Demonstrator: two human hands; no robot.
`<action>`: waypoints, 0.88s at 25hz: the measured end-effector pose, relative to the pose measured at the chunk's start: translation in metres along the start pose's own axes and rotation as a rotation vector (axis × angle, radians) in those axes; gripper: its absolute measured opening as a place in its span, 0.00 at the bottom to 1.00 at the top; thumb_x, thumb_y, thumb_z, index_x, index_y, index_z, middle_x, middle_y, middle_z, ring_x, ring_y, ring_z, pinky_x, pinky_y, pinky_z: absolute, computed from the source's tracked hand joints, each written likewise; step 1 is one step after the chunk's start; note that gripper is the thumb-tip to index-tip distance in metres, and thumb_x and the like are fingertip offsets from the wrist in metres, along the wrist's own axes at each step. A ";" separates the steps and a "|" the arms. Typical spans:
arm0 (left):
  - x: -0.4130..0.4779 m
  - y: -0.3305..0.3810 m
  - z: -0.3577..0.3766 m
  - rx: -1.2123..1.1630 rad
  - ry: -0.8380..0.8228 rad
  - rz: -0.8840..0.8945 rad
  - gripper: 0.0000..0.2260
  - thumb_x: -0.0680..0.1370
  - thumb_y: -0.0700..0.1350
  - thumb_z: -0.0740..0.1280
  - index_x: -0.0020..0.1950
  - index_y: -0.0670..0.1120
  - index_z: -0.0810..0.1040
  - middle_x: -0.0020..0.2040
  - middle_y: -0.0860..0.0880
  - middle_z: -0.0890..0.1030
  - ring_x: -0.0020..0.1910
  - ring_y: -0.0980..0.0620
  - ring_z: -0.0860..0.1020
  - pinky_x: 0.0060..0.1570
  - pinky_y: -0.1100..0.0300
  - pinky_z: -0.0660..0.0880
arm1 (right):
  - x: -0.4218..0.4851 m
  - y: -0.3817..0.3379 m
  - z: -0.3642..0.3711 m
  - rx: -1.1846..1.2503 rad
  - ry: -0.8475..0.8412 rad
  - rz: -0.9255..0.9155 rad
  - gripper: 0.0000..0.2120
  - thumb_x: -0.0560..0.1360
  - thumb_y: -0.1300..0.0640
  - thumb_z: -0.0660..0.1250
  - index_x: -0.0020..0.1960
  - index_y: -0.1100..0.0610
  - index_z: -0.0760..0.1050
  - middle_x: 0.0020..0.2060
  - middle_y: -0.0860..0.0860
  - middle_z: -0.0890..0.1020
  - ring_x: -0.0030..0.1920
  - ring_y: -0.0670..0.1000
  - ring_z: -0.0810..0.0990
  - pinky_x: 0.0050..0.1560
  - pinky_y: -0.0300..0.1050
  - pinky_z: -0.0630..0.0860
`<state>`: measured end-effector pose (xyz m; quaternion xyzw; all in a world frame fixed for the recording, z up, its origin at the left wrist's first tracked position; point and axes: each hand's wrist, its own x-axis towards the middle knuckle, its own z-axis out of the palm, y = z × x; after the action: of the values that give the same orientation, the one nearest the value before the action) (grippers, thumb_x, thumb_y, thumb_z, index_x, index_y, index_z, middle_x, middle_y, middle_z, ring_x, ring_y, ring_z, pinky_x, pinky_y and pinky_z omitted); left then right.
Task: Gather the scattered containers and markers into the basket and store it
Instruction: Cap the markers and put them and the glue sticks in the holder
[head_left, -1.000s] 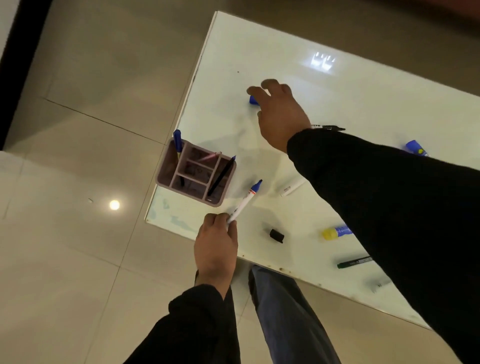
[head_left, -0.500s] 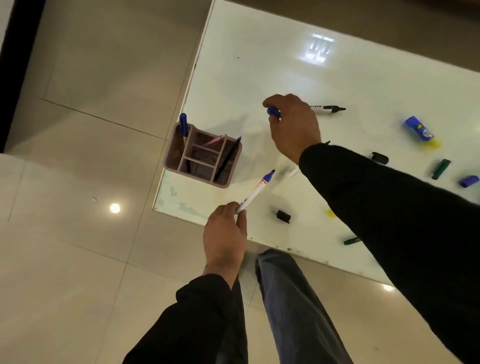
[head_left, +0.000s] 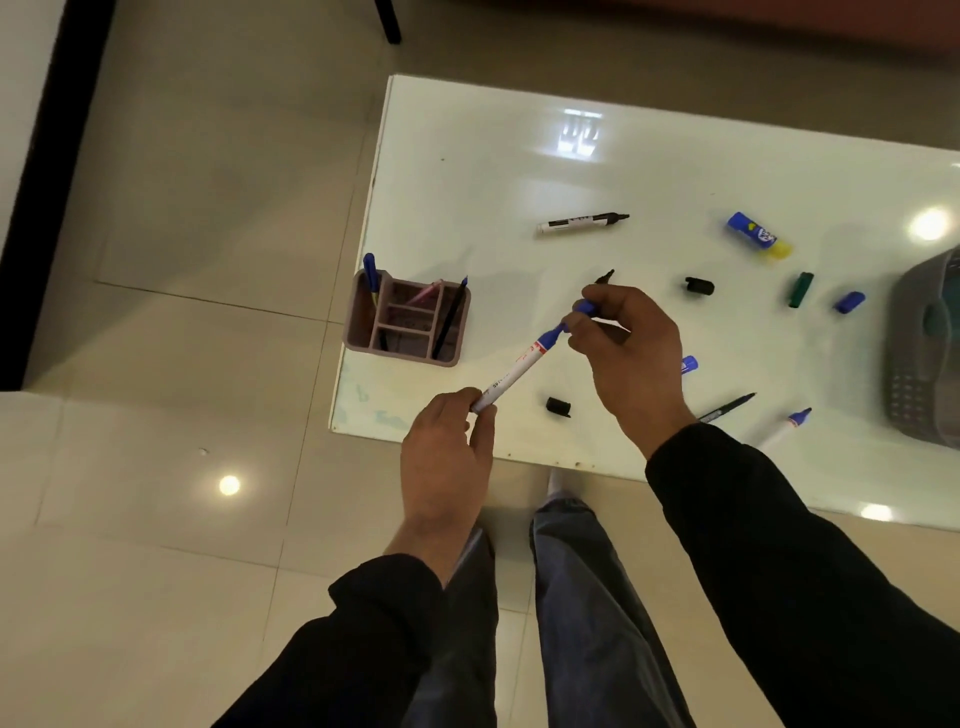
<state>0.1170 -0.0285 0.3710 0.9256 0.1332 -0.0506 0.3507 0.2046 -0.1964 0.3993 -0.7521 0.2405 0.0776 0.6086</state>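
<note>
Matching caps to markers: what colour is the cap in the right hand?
Blue cap, pinched in the right hand; head view.

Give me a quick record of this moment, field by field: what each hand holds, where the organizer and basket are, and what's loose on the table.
left hand: grips the tail end of a blue marker
right hand: pinches a blue cap at the marker's tip
pen organizer: near left corner of the white table, pens standing in it
basket: grey, at the table's right edge, partly out of view
loose markers: black marker, thin black pen, another blue marker
loose caps: black cap, green cap, second blue cap
glue stick: lying far right
</note>
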 end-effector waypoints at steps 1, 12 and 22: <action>0.000 -0.002 -0.005 -0.005 -0.002 0.008 0.12 0.78 0.49 0.68 0.58 0.45 0.80 0.47 0.51 0.82 0.40 0.55 0.77 0.41 0.61 0.77 | -0.005 -0.002 0.001 0.028 0.016 0.010 0.09 0.76 0.63 0.72 0.54 0.54 0.80 0.48 0.50 0.84 0.44 0.49 0.85 0.53 0.53 0.83; -0.006 -0.019 -0.044 -0.053 0.016 0.054 0.12 0.78 0.48 0.68 0.57 0.43 0.81 0.47 0.50 0.82 0.42 0.54 0.77 0.44 0.57 0.79 | -0.049 -0.018 0.055 0.205 0.023 0.023 0.10 0.79 0.64 0.69 0.59 0.57 0.78 0.52 0.55 0.84 0.49 0.50 0.86 0.49 0.41 0.83; 0.049 -0.012 -0.099 -0.122 0.074 0.114 0.09 0.77 0.39 0.66 0.56 0.42 0.82 0.46 0.46 0.82 0.43 0.49 0.81 0.45 0.49 0.82 | -0.071 -0.004 0.099 0.431 0.217 0.176 0.12 0.80 0.62 0.68 0.62 0.63 0.77 0.49 0.58 0.85 0.49 0.54 0.86 0.50 0.45 0.83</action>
<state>0.1604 0.0565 0.4284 0.9098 0.0961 0.0116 0.4035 0.1620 -0.0824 0.4078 -0.5854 0.3799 -0.0041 0.7163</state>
